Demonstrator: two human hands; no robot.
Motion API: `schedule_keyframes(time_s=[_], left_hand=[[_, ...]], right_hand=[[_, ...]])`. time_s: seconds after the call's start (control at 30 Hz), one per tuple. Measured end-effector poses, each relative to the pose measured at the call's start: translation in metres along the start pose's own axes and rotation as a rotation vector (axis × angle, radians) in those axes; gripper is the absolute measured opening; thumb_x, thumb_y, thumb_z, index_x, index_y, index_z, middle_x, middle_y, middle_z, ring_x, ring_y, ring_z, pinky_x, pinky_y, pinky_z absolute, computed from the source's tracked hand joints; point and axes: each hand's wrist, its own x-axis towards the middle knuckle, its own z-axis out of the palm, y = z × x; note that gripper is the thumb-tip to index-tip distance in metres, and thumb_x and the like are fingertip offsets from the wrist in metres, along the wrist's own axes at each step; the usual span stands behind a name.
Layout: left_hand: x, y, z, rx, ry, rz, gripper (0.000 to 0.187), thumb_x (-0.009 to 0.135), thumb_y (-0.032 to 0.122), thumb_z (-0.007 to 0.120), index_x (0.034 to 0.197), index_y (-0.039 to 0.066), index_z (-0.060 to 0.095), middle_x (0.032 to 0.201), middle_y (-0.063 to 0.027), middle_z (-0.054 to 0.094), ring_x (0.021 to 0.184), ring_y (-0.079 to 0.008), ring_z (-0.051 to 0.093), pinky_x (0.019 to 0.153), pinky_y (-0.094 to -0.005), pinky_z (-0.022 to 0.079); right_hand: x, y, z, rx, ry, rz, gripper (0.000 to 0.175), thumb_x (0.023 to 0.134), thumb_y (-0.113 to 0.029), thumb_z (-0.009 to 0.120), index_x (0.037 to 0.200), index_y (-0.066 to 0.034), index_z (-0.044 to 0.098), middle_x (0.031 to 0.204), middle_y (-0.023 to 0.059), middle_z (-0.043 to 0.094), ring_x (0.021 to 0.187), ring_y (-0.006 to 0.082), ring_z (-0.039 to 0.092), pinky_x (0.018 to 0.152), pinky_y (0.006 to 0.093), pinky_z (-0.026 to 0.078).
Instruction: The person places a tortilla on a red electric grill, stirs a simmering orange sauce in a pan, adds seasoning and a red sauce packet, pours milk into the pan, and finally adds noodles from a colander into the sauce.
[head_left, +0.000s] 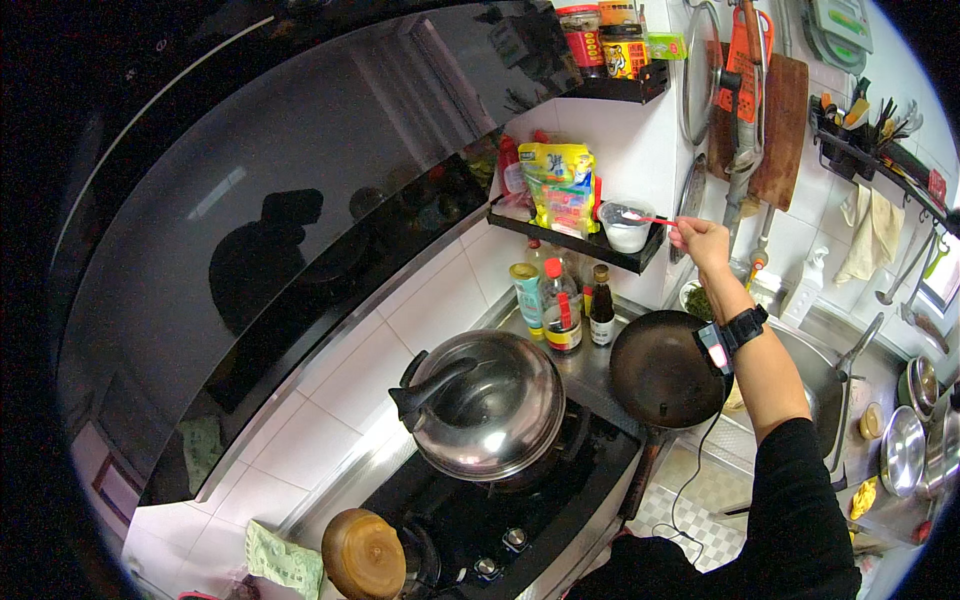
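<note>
My right hand (702, 240) grips the handle of a small red spoon (658, 220) between thumb and fingers. The spoon's far end is in the mouth of a clear plastic tub (625, 238) of white granules, and some white shows on it. The tub stands at the right end of a black wall shelf (574, 241). To its left is a yellow seasoning bag (559, 187). A black strap with a small device (724, 346) circles my right wrist. My left hand is out of view.
Bottles, including a red-capped one (559, 311), stand below the shelf. A dark frying pan (667, 371) lies under my forearm. A lidded metal wok (487, 405) sits on the black gas hob (577, 480). The range hood (322, 172) slants across the left; a sink (821, 390) is right.
</note>
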Motion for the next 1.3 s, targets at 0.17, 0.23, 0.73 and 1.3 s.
schedule_keyframes(time_s=[0.17, 0.23, 0.73, 1.3], left_hand=[[0.017, 0.004, -0.01, -0.042, 0.001, -0.012, 0.049, 0.102, 0.035, 0.045, 0.13, -0.005, 0.055, 0.134, -0.0308, 0.051, 0.123, -0.0469, 0.048, 0.109, -0.0485, 0.035], [0.032, 0.01, -0.018, -0.067, 0.009, -0.012, 0.049, 0.102, 0.035, 0.045, 0.13, -0.005, 0.055, 0.135, -0.0304, 0.051, 0.123, -0.0465, 0.048, 0.109, -0.0485, 0.036], [0.091, 0.074, -0.073, -0.157, 0.047, -0.007, 0.051, 0.103, 0.036, 0.045, 0.133, -0.004, 0.052, 0.138, -0.027, 0.049, 0.124, -0.0435, 0.048, 0.108, -0.0491, 0.037], [-0.037, -0.014, -0.022, -0.174, -0.155, -0.212, 0.052, 0.103, 0.037, 0.044, 0.137, -0.003, 0.048, 0.142, -0.0231, 0.048, 0.125, -0.0401, 0.048, 0.106, -0.0497, 0.038]], right_hand=[[-0.006, -0.005, 0.001, -0.031, 0.006, -0.01, 0.019, 0.095, -0.005, 0.062, 0.105, 0.0103, 0.068, 0.089, 0.0136, 0.071, 0.073, 0.0165, 0.07, 0.062, 0.0247, 0.058], [-0.007, -0.006, 0.0, -0.046, 0.012, -0.03, 0.019, 0.095, -0.005, 0.062, 0.105, 0.0102, 0.068, 0.087, 0.0137, 0.071, 0.072, 0.0162, 0.07, 0.062, 0.0251, 0.057], [-0.026, -0.023, 0.0, -0.479, 0.03, -0.318, 0.018, 0.09, -0.006, 0.065, 0.102, 0.006, 0.072, 0.077, 0.0113, 0.073, 0.067, 0.0124, 0.071, 0.062, 0.0248, 0.054], [0.0, 0.016, -0.001, -0.257, -0.03, -0.245, 0.022, 0.093, -0.011, 0.065, 0.103, 0.007, 0.071, 0.082, 0.0105, 0.073, 0.069, 0.0129, 0.068, 0.064, 0.0274, 0.055]])
